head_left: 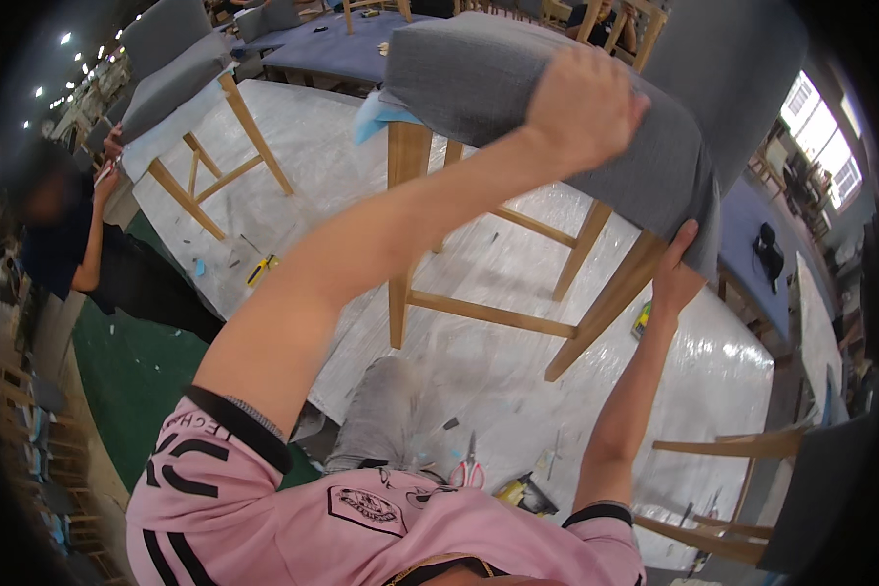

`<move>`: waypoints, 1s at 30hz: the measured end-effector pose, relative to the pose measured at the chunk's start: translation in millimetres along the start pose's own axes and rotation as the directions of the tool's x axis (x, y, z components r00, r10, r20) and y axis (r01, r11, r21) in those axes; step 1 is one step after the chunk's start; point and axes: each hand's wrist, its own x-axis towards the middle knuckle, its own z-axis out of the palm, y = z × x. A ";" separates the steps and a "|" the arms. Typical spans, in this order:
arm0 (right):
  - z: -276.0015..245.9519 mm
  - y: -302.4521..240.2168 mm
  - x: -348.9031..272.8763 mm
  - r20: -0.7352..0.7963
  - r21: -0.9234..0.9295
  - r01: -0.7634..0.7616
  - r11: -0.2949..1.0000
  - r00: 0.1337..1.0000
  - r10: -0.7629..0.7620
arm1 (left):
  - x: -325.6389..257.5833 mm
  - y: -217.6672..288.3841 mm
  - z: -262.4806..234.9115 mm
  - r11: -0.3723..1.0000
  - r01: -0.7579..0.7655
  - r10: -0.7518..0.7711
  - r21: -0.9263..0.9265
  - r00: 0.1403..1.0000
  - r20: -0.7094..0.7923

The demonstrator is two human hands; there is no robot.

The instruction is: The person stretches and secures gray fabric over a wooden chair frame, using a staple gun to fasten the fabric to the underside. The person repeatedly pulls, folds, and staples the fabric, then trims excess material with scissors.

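Note:
A chair with grey fabric upholstery (479, 73) and pale wooden legs (493, 314) stands on the film-covered table in front of me. My left hand (586, 112) is closed in a fist against the top of the seat, its knuckles turned away from me. At the seat's near right corner, my right hand (678, 275) grips the grey fabric edge, thumb on the outside and the other fingers hidden. Light blue lining (373, 115) sticks out under the seat's left corner.
Red-handled scissors (468, 473), a yellow-black tool (527, 494) and a yellow tool (261, 270) lie on the wrapped table (332, 127). A co-worker (78, 234) handles another grey chair (181, 83) at left. A third chair (811, 498) lies at the lower right.

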 end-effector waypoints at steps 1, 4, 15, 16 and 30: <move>1.4 2.2 2.3 -0.001 -0.007 -0.001 1.000 1.000 0.001 | 1.9 15.9 9.0 0.999 -0.007 0.005 -0.033 0.999 -0.037; 11.3 12.7 5.2 0.007 -0.013 0.011 1.000 1.000 -0.011 | -1.8 59.6 27.8 0.994 -0.110 0.108 0.008 0.957 -0.270; 20.6 7.9 25.0 0.008 -0.009 0.069 0.998 0.998 -0.069 | -109.4 -113.8 -30.0 0.778 0.538 -0.628 -0.324 0.685 -0.370; 22.0 10.5 25.0 0.002 -0.030 0.064 0.997 0.998 -0.064 | -115.9 -115.4 -33.4 0.689 0.611 -0.718 -0.390 0.650 -0.250; 35.0 19.4 37.9 0.026 0.006 0.149 0.989 0.989 -0.149 | -113.5 -98.2 26.5 0.535 0.549 -0.840 -0.642 0.430 -0.332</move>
